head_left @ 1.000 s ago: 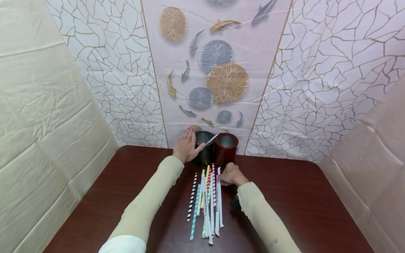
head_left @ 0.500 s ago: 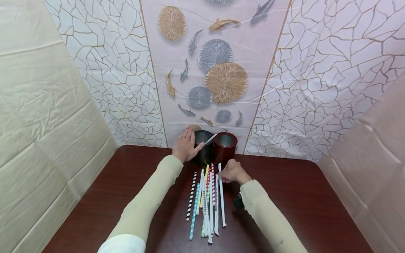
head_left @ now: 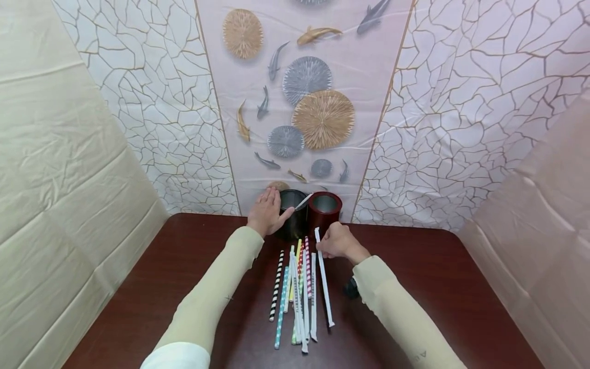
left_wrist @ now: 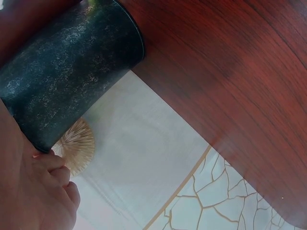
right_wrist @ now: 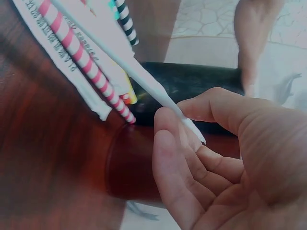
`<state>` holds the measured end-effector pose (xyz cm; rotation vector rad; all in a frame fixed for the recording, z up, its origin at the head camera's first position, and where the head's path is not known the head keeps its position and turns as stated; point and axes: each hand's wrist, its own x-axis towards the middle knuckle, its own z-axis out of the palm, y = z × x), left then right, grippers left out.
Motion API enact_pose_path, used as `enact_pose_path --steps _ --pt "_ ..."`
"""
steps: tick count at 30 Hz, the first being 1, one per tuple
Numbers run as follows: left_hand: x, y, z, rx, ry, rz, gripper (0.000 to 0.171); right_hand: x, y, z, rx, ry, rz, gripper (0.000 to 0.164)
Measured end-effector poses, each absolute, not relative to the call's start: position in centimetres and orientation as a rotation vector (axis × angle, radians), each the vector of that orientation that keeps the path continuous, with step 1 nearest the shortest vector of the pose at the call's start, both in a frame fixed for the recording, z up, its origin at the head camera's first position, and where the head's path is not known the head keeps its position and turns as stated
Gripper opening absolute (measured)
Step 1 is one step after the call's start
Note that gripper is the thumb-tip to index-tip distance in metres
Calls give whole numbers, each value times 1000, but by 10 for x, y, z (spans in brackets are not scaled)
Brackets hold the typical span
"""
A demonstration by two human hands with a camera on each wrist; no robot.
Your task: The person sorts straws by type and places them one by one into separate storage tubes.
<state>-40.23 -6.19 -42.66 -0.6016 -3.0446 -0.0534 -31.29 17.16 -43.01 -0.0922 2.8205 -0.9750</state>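
A black cup (head_left: 295, 225) and a dark red cup (head_left: 324, 214) stand side by side at the back of the table. One white stick-like straw (head_left: 304, 201) leans out of the black cup. My left hand (head_left: 267, 212) rests against the black cup's left side, its thumb across the rim. In front of the dark red cup, my right hand (head_left: 338, 241) pinches a white paper-wrapped straw (head_left: 324, 287) near its far end, between thumb and fingertips; that end is lifted. Left of it lies a pile of straws, with a pink-striped straw (head_left: 308, 271) and several white-wrapped ones.
A black-striped straw (head_left: 276, 287) and a blue dotted straw (head_left: 281, 307) lie at the pile's left. The brown table (head_left: 405, 287) ends at a patterned cloth backdrop (head_left: 295, 102). Beneath the right wrist shows a small dark thing (head_left: 351, 288).
My right hand has drawn the wrapped straw away from the pile, rightward and up, so it now lies at a slant. The left hand has stayed by the black cup.
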Motion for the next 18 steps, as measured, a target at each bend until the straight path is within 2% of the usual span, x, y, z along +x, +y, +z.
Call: enact_pose_path --steps 18 --pt "-402 -61 -426 -595 -3045 -59 89 -299 170 -357 -402 2916 -914 23"
